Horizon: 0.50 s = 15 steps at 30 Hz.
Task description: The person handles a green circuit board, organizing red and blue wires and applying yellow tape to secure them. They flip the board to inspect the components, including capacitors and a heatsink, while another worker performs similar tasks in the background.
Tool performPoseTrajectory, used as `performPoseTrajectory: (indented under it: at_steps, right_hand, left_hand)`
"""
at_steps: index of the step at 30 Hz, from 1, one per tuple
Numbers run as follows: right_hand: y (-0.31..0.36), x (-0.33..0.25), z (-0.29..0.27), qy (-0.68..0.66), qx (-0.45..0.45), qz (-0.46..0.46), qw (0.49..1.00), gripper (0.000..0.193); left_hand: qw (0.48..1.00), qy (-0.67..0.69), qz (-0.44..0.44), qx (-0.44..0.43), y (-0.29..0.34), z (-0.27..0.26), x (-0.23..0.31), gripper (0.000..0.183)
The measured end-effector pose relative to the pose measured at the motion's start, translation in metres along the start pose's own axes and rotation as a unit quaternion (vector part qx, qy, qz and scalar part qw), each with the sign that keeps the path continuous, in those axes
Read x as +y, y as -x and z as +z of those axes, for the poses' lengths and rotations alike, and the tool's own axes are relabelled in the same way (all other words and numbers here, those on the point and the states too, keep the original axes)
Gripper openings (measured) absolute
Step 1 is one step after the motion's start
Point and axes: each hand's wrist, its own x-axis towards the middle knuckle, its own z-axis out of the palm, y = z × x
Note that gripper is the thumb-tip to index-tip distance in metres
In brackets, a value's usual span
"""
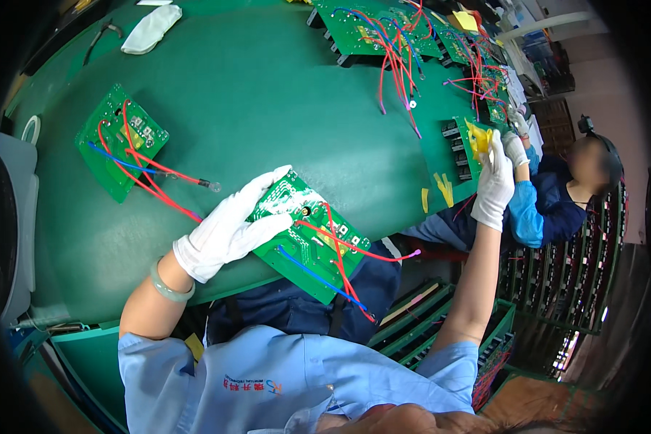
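My left hand [228,230], in a white glove, grips a green circuit board [296,269] by its left side, thumb on top. Red and blue wires rise from this board, some hanging past its right edge. Out to the right, my gloved right hand [494,186] is raised, its fingers closed at a bunch of yellow tape pieces [477,140]. Behind that tape is another green board [461,148] with black parts along its side. A wired circuit board [123,141] lies on the green table at the left.
More boards [369,36] with red and blue wires stand along the far right of the table [267,101]. Loose yellow strips [443,189] lie at its right edge. A white glove [152,29] and pliers [103,37] are far left. A co-worker [557,195] sits at the right, gloved hands near the boards.
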Motion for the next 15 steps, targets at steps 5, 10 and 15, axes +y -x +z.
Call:
performPoseTrajectory:
  at_steps: [5,10,15]
  right_hand:
    - [-0.003,-0.064,0.004,0.066,-0.013,-0.11,0.992,0.054]
    - [0.026,-0.104,0.018,0.081,-0.25,-0.104,0.959,0.048]
    - [-0.024,-0.116,0.011,-0.459,-0.033,0.124,0.879,0.039]
  left_hand:
    - [1.0,0.007,-0.017,0.004,0.002,-0.003,-0.002,0.062]
    - [1.0,0.019,0.016,0.007,-0.001,0.0,-0.011,0.062]
    - [0.996,0.073,-0.052,-0.012,0.002,-0.003,-0.001,0.064]
